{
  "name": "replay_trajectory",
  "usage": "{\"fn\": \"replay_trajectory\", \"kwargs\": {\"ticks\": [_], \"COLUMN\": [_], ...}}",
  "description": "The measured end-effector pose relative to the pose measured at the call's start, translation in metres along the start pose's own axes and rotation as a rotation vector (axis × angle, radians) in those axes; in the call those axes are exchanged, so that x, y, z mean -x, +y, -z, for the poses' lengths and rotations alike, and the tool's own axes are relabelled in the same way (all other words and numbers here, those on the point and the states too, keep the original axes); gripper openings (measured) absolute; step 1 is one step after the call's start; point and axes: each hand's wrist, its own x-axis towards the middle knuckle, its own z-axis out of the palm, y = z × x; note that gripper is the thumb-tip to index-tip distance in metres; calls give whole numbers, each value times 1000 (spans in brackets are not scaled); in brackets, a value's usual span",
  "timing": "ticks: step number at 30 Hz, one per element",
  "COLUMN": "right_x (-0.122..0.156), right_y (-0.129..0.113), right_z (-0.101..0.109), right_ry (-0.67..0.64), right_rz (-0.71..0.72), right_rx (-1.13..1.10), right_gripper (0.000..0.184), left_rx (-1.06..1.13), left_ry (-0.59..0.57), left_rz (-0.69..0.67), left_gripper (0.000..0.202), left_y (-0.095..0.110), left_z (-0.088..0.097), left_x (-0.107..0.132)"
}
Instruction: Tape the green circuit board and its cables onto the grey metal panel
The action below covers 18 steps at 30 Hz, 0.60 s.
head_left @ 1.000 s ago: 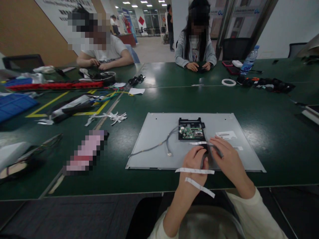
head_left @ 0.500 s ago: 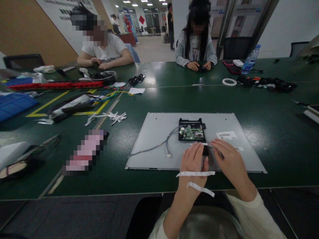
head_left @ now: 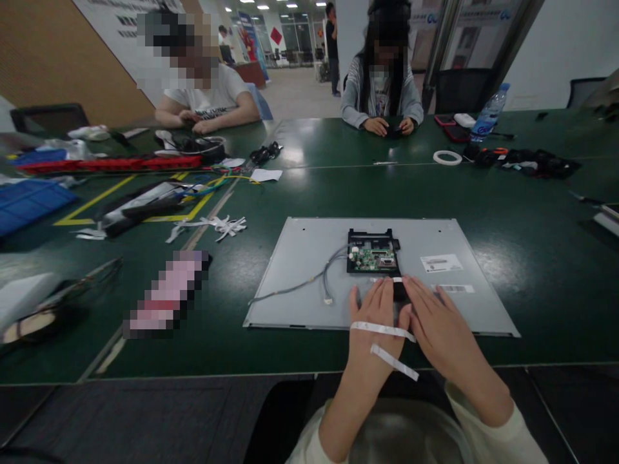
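Observation:
A flat grey panel [head_left: 300, 251] lies on the green table, with a green circuit board [head_left: 372, 259] in a black frame on it. From the board's left side runs a grey cable [head_left: 294, 293] with a white plug. Just below the frame, a short white tape strip [head_left: 397, 280] crosses a black piece [head_left: 400, 293], mostly hidden between my hands. My left hand [head_left: 376, 322] rests flat with fingertips on the strip's left part; two white strips [head_left: 382, 329] cling to its back. My right hand [head_left: 442, 332], fingers stretched out, touches the strip's right end.
A pixelated phone-like object [head_left: 169, 293] and loose white strips [head_left: 225, 225] lie to the left. Beyond them are a blue bin [head_left: 33, 205] and wires. A tape roll [head_left: 447, 158] and a water bottle [head_left: 491, 113] stand at far right. Two people sit across the table.
My right hand has gone from bent, pinching fingers to lying flat, its fingertips slightly further left on the strip. A barcode label beside it shows more fully. My left hand stays by the strip.

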Motion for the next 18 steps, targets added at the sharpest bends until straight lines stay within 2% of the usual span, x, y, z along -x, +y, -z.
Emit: {"fn": "replay_trajectory", "kwargs": {"ticks": [6,12,15,18], "right_x": [2,3,7,11], "right_y": [-7,-3,0,-2], "right_z": [6,4,4,10], "right_ry": [-26,-18,34,145], "right_rz": [-70,-112,-177,-256], "right_rx": [29,-35,-95,-269], "right_gripper": [50,48,47,44], "left_rx": [-6,5,15,28], "left_ry": [21,-2,-5,2], "left_rz": [47,41,39,26], "left_gripper": [35,36,36,37], "left_y": [-1,-1,-1,-1], "left_z": [-1,0,0,2], "left_x": [-2,-3,-3,-2]}}
